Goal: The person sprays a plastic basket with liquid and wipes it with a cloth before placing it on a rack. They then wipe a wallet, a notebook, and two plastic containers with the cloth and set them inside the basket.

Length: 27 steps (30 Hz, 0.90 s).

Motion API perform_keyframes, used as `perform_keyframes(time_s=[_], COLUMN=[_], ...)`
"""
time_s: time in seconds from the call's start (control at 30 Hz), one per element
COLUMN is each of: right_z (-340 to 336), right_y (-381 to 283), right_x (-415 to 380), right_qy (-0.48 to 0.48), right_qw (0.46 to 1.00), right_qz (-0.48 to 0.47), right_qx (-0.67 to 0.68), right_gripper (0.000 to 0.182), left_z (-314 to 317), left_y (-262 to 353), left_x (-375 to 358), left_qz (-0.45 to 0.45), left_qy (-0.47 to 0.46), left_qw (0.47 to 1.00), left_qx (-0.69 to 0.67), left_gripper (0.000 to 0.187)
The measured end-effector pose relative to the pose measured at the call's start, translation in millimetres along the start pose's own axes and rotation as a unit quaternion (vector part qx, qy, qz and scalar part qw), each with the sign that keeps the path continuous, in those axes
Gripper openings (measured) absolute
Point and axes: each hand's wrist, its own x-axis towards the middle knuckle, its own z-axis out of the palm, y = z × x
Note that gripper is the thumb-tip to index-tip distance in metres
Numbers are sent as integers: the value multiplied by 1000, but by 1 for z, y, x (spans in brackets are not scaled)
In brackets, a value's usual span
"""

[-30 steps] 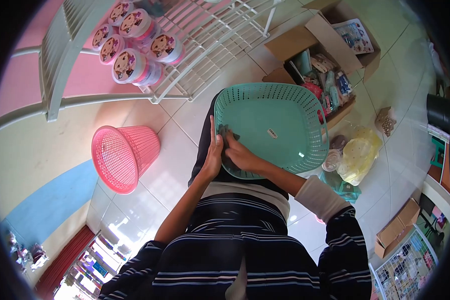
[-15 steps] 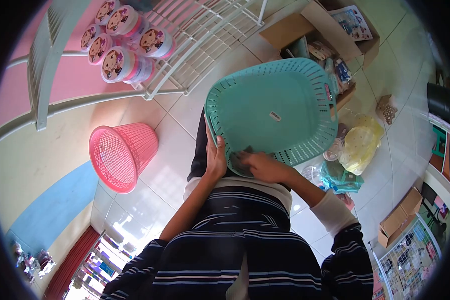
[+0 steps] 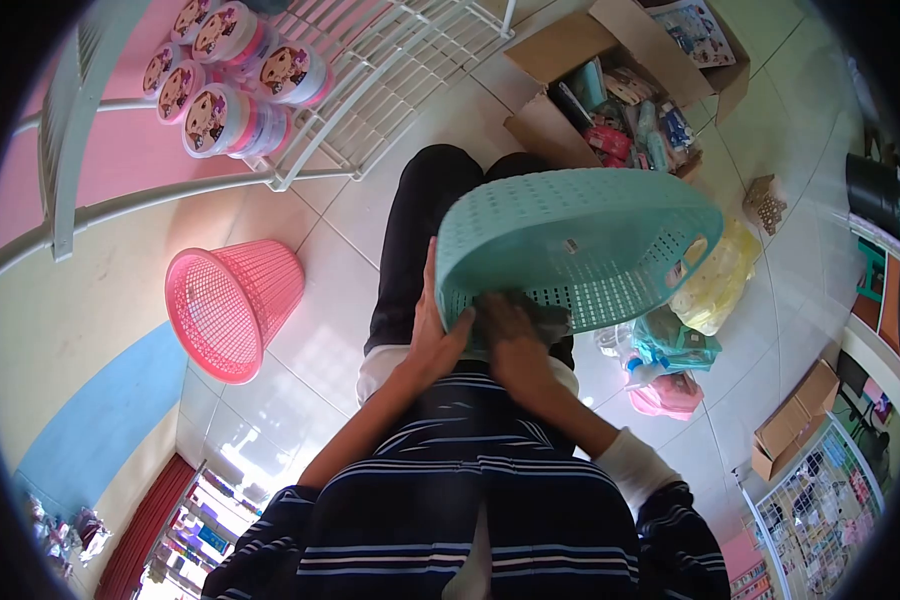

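A green plastic basket (image 3: 590,215) with a perforated wall is tilted over my lap, its opening facing me. My left hand (image 3: 438,335) grips its near left rim, thumb on the inside and fingers along the outer wall. Inside the near wall, my right hand (image 3: 510,340) presses a dark grey cloth (image 3: 552,320) against the plastic; the fingers are slightly blurred. A small white label (image 3: 570,246) sticks to the basket's bottom.
A pink perforated bin (image 3: 235,310) stands on the tiles at left. White wire shelving (image 3: 370,85) carries several lidded tubs (image 3: 220,120). Beyond the basket is an open cardboard box (image 3: 560,50) of packets. A yellow bag (image 3: 715,285) and a teal bag (image 3: 675,340) lie at right.
The basket has tipped up toward me and shifted right, uncovering my knees and more of the box. My right hand has moved the cloth along the near inner wall.
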Motion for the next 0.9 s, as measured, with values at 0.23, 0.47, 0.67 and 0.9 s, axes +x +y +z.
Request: perform_keyframes(time_s=[0.23,0.47,0.67,0.9], right_z=[-17,-13,8,7], right_y=[27,85,68,11], right_x=[-18,-37,19,61], right_qy=[-27,114,230,134], right_qw=[999,982,930,987], right_qz=[-29,147,283,31], right_qx=[2,-6,40,78], right_gripper=[45,45,53,63], left_z=[2,-7,-8,-2], left_y=[-45,-8,-2,-7], left_x=[-18,-10,2,8], left_qz=[-47,-51,-78,-48], left_qy=[4,-49,-71,-17], left_qw=[991,997,994,999], left_qx=[-122,-34,-29,-4], left_gripper=[58,65,70,68])
